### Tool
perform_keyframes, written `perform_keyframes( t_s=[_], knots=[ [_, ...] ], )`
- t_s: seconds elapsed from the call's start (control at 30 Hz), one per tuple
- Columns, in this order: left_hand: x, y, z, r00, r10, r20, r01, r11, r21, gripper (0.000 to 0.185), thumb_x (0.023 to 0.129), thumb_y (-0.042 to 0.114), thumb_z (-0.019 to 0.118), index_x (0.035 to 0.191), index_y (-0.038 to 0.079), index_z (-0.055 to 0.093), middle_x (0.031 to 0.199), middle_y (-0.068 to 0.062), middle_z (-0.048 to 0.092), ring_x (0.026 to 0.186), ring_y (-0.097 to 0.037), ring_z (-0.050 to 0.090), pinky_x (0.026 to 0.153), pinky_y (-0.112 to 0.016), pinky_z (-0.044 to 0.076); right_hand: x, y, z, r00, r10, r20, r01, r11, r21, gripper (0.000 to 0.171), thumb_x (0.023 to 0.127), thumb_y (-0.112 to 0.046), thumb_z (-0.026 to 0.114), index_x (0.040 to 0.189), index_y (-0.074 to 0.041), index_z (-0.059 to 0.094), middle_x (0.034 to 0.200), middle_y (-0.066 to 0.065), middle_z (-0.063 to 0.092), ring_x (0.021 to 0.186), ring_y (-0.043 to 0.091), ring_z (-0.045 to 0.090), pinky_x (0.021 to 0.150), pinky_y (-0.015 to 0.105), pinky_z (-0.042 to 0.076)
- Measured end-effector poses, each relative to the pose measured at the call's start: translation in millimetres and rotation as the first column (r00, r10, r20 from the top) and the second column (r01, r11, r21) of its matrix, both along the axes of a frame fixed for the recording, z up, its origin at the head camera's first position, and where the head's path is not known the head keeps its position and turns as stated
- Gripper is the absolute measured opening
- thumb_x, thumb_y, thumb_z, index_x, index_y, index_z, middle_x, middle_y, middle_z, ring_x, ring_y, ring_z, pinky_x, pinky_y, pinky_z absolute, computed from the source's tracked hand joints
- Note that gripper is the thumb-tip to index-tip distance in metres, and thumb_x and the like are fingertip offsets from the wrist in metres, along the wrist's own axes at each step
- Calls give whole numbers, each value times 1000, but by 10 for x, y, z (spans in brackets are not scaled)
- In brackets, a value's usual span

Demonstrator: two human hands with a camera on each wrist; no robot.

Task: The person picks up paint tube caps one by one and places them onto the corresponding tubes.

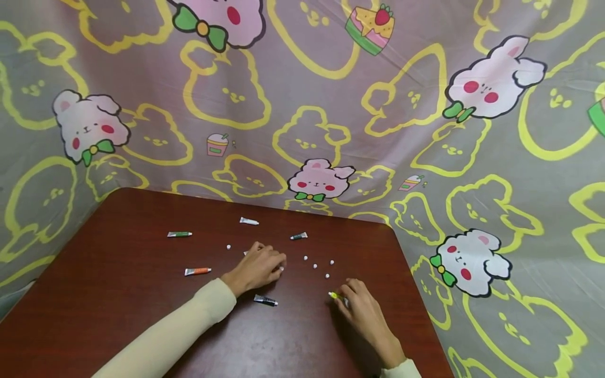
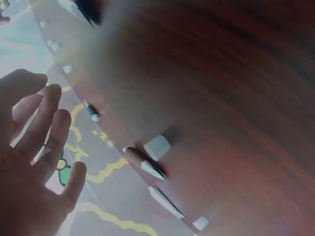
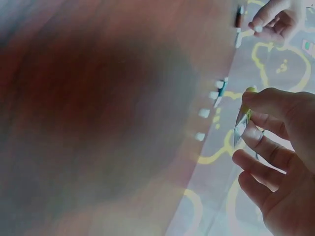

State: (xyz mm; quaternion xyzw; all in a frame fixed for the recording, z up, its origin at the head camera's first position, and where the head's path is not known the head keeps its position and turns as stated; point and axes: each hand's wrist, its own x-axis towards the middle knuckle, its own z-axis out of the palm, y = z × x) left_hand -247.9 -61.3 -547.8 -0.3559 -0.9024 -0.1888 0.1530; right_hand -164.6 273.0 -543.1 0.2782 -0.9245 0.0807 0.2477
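While pinching yellow tube [image 1: 336,296], right hand [image 1: 364,312], curled.

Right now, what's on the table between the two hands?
In the head view, a black paint tube lies between the left hand and the right hand, and small white caps dot the table just beyond.

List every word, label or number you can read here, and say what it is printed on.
No text can be read in any view.
Paint tubes: the orange tube, green tube, white tube, black tube and the yellow tube pinched in the right hand show only colour bands; any print is too small or blurred.
Cloth backdrop: cartoon bears, cake and cups, no lettering.
Table: no markings.
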Motion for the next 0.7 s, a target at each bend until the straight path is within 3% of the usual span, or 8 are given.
perform_keyframes(
  t_s=[0.33,0.53,0.7],
  knots=[
    [104,32,33,996,-32,-79,33,999,11,14,89,21,83,98,22,72,93,8,76,94,-16,67,96,-49,48,39,-189,150,999,35,-33,-36,999,-19,29,76,-12,95,95,-15,74,113,10,73,109,31,72,76,43,64],
    [168,53,69,996,-56,-76,56,998,0,14,89,20,82,97,22,70,91,7,75,93,-17,67,90,-46,52,46,-271,167,998,58,-38,-58,998,-11,31,75,-12,96,95,-16,73,110,8,73,107,28,71,75,41,64],
    [195,71,78,993,-89,-74,89,996,-1,14,88,18,82,96,19,71,91,6,75,88,-17,64,83,-37,52,47,-327,170,997,62,-49,-62,998,-5,32,74,-12,97,94,-16,72,103,2,70,97,21,67,70,36,61]
  ],
)
